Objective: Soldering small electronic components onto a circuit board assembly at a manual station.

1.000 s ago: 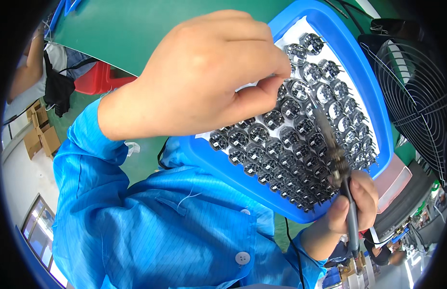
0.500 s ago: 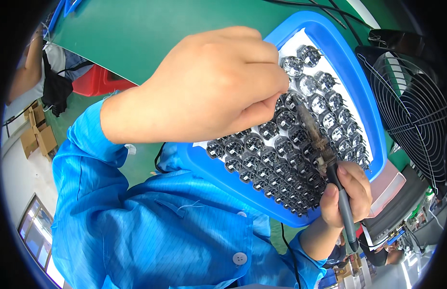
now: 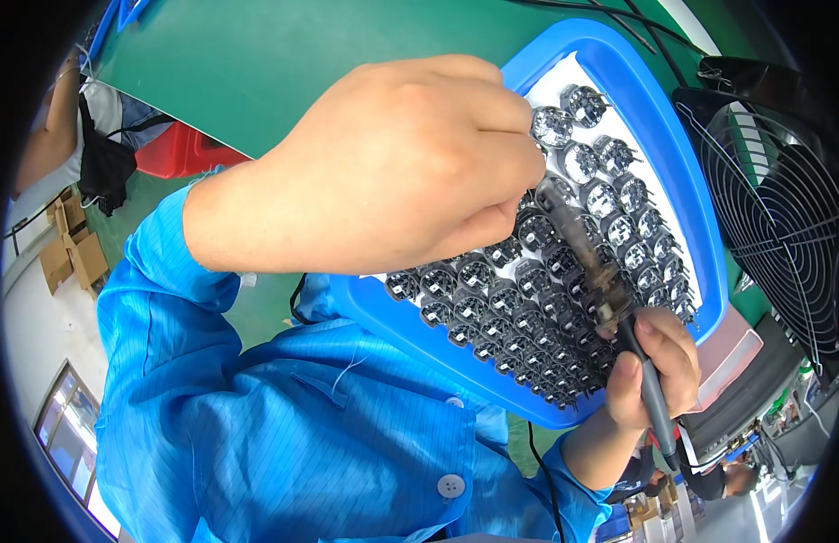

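In the middle, my left hand [image 3: 392, 167] is closed with the fingers curled in, above the far left part of a blue tray [image 3: 700, 208]. Whatever it pinches is hidden behind the knuckles. My right hand [image 3: 677, 357] grips the dark handle of a soldering iron [image 3: 653, 385] at the tray's right side. The iron's browned metal shaft slants up and left over the tray, its tip close to my left fingers. Rows of small round black parts [image 3: 603, 199] with shiny faces and thin pins fill the tray on a white sheet [image 3: 550, 86].
The tray rests over a green table [image 3: 229, 63]. A black fan with a wire guard [image 3: 772, 217] stands right of it, near a pinkish translucent box [image 3: 731, 348]. Cables [image 3: 636, 27] run behind. At left are a red bin [image 3: 184, 154], cardboard boxes [image 3: 75, 258] and another person's arm [image 3: 48, 149].
Both hands have shifted only slightly. The soldering iron has moved a little, its tip now slightly farther left and its handle slightly farther right. The tray appears nearly unchanged.
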